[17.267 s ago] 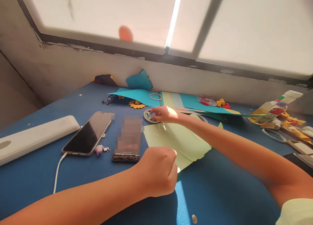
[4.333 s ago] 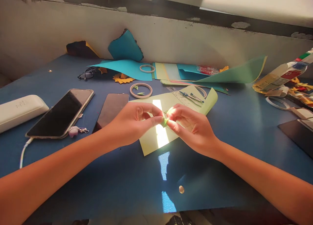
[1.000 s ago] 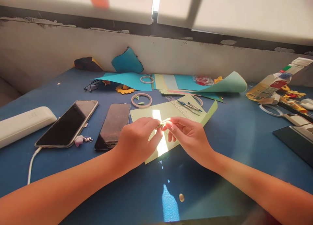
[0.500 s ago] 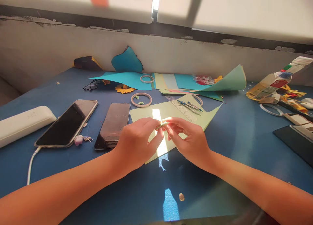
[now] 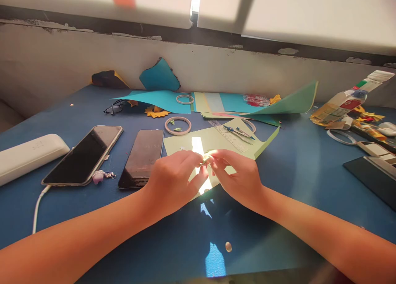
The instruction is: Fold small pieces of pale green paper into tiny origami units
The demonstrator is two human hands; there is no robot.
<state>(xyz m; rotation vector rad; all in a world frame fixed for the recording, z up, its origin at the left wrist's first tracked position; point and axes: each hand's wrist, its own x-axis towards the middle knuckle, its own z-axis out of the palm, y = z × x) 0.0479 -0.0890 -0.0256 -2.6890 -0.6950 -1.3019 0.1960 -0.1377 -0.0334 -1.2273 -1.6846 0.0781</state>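
Left hand (image 5: 173, 179) and right hand (image 5: 241, 179) pinch green piece (image 5: 205, 160) from both sides, presumably for control; green sheet (image 5: 213, 137) lies beneath; tape roll (image 5: 166, 126), eleven o'clock.

Green piece (image 5: 205, 160): mostly hidden between fingertips
Pale green sheet (image 5: 216, 139): partly covered by hands
Power bank (image 5: 31, 158), beyond sheet: cut off

Left hand (image 5: 176, 177) and right hand (image 5: 236, 174) brought together at centre, fingertips nearly meeting. Left fingers curled, back of hand turned up, thumb pressed in below; right thumb and index finger pinched, other fingers bent beneath. Both bare forearms angled inward from lower corners, wrists held low.
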